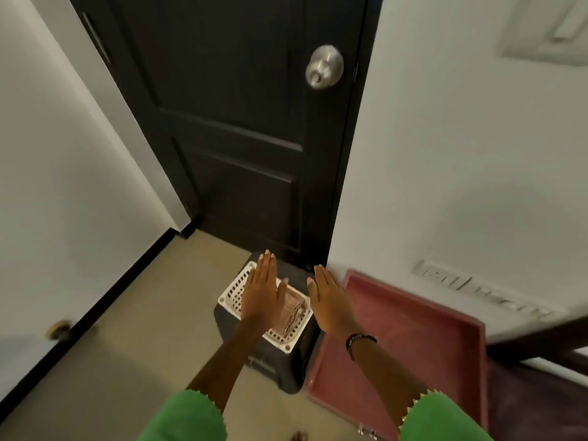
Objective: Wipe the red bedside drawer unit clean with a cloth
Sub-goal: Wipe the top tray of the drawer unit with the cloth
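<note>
Left hand (262, 286) flat, fingers straight and together, palm down, grasping nothing; hovering above white perforated basket (237, 289). Right hand (329, 297) likewise flat and released, fingers extended, empty; positioned over gap between basket and red unit. Black beaded bracelet (359, 340) on right wrist. Green sleeves (191, 418) with pale zigzag trim on both forearms.

Basket seated on top of dark stool-like stand (286, 361). Folded brownish patterned fabric (294, 308) inside basket, partly hidden by left hand; whether a cloth for wiping, cannot tell.

Red bedside drawer unit (413, 338) just right of stand, touching or nearly touching it; only rimmed flat top visible, set against white wall (445, 170). Top bare apart from right forearm crossing above its near-left corner.

Black panelled door (238, 122) straight ahead, shut, with round silver knob (324, 67). Beige floor (143, 329) below; black skirting along left wall. Small round brass-coloured doorstop (58, 329) at lower left.

Raised lettering (477, 292) on wall above red unit, blurred, unreadable. No other writing or brand legible.
</note>
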The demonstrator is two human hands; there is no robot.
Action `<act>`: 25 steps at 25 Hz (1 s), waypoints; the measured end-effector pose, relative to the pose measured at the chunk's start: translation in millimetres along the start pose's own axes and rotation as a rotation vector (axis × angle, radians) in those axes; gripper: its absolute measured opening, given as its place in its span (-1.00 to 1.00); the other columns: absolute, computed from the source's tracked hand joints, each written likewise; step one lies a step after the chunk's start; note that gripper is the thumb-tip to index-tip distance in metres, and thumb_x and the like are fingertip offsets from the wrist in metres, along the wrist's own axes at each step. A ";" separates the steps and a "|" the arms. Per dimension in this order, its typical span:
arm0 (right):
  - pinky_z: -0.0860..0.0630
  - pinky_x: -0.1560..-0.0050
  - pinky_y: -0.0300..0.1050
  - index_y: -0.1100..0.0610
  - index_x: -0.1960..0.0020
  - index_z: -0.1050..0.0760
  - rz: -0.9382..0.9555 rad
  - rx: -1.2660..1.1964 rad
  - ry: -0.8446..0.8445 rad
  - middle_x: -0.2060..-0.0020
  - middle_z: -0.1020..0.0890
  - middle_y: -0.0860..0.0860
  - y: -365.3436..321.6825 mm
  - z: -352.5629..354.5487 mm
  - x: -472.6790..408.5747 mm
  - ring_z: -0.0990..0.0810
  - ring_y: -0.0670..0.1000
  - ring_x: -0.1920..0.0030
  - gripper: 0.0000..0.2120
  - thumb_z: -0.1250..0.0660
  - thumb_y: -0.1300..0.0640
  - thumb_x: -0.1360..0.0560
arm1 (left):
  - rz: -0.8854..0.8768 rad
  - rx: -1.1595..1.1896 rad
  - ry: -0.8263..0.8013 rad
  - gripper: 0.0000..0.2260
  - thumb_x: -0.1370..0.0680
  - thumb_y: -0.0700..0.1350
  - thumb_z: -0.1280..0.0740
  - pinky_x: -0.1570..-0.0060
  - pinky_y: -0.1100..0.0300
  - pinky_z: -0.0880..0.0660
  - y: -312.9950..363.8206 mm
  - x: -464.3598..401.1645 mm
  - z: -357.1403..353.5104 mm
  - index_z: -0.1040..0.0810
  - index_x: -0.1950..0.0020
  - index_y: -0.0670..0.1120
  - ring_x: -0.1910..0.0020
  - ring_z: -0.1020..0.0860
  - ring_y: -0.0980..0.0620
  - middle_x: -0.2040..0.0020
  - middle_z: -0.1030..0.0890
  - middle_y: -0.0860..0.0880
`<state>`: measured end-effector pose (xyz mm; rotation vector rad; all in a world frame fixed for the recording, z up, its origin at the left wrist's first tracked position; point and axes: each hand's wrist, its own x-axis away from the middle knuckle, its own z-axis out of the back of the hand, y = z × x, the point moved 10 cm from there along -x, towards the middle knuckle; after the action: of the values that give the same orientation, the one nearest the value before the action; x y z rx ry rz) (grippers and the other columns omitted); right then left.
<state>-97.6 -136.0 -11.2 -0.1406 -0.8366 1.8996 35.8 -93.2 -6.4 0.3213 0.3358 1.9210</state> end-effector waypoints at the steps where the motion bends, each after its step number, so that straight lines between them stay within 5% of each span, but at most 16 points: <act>1: -0.30 -0.44 0.01 0.19 -0.51 -0.18 -0.076 -0.089 -0.046 -0.45 -0.33 0.14 17.3 -22.0 -6.4 -0.29 0.10 -0.46 -0.46 0.15 -0.09 -0.66 | 0.050 -0.034 -0.079 -0.40 -0.65 0.09 0.01 -0.53 0.15 0.13 -22.9 1.2 -22.8 0.04 -0.60 -0.18 -0.61 0.05 -0.02 -0.62 0.02 -0.12; 3: -0.45 -0.25 -0.04 0.14 -0.50 -0.22 -0.153 -0.153 -0.168 -0.32 -0.49 0.15 44.7 -64.6 -14.8 -0.50 0.13 -0.28 -0.56 -0.05 0.08 -0.64 | 0.123 -0.063 -0.223 -0.43 -0.66 -0.03 -0.10 -0.53 0.11 0.08 -60.5 3.3 -65.5 0.02 -0.59 -0.20 -0.60 0.01 -0.05 -0.61 -0.02 -0.14; 6: -0.43 -0.21 -0.09 0.14 -0.41 -0.36 -0.268 -0.282 -0.266 -0.27 -0.52 0.11 79.4 -120.2 -27.9 -0.51 0.13 -0.26 -0.62 -0.10 0.13 -0.62 | 0.202 0.006 -0.375 -0.44 -0.64 -0.08 -0.17 -0.51 0.06 -0.07 -94.9 3.4 -120.3 -0.07 -0.58 -0.21 -0.56 -0.13 -0.13 -0.58 -0.15 -0.17; 9: -0.47 -0.23 0.05 0.20 -0.19 -0.49 -0.359 -0.377 -0.280 -0.15 -0.60 0.11 101.6 -162.7 -47.8 -0.55 0.10 -0.15 -0.72 -0.14 0.13 -0.58 | 0.266 0.122 -0.401 -0.53 -0.62 -0.13 -0.19 -0.34 -0.03 -0.34 -115.5 -14.7 -164.0 -0.21 -0.51 -0.22 -0.42 -0.36 -0.19 -0.46 -0.35 -0.20; 12: -0.47 -0.26 -0.01 0.16 -0.21 -0.51 -0.447 -0.527 -0.296 -0.15 -0.60 0.05 118.8 -203.5 -65.9 -0.56 0.04 -0.16 -0.73 -0.18 0.13 -0.57 | 0.279 0.182 -0.383 -0.62 -0.61 -0.12 -0.17 -0.22 -0.10 -0.47 -129.5 -40.1 -203.5 -0.35 -0.42 -0.16 -0.26 -0.49 -0.20 -0.30 -0.50 -0.18; 17: -0.42 -0.27 -0.12 0.06 -0.32 -0.43 -0.492 -0.717 -0.251 -0.21 -0.51 -0.12 136.5 -234.7 -83.0 -0.49 -0.05 -0.26 -0.67 -0.20 0.18 -0.57 | 0.309 0.157 -0.328 -0.66 -0.60 -0.11 -0.18 -0.21 -0.08 -0.47 -153.1 -58.4 -243.8 -0.39 -0.37 -0.13 -0.21 -0.48 -0.15 -0.24 -0.51 -0.14; 21: -0.44 -0.17 -0.18 0.08 -0.38 -0.37 -0.501 -0.742 -0.226 -0.31 -0.51 -0.01 145.1 -231.7 -84.5 -0.51 -0.02 -0.24 -0.61 -0.22 0.17 -0.56 | 0.334 0.138 -0.248 -0.65 -0.58 -0.04 -0.27 -0.15 -0.05 -0.46 -160.5 -69.4 -239.0 -0.44 -0.29 -0.21 -0.19 -0.44 -0.16 -0.22 -0.49 -0.18; 25: -0.41 -0.19 -0.18 0.11 -0.44 -0.29 -0.517 -0.820 -0.258 -0.37 -0.44 0.02 139.4 -228.6 -78.8 -0.46 0.03 -0.32 -0.56 -0.24 0.14 -0.58 | 0.277 0.332 -0.376 -0.69 -0.53 -0.11 -0.37 0.04 0.06 -0.51 -140.8 -73.2 -234.5 -0.43 -0.19 -0.21 -0.07 -0.52 -0.12 -0.07 -0.54 -0.13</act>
<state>-63.9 -125.0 -288.1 -0.1563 -1.6185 1.0224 94.0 -130.4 -281.0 0.9778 0.3712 2.0179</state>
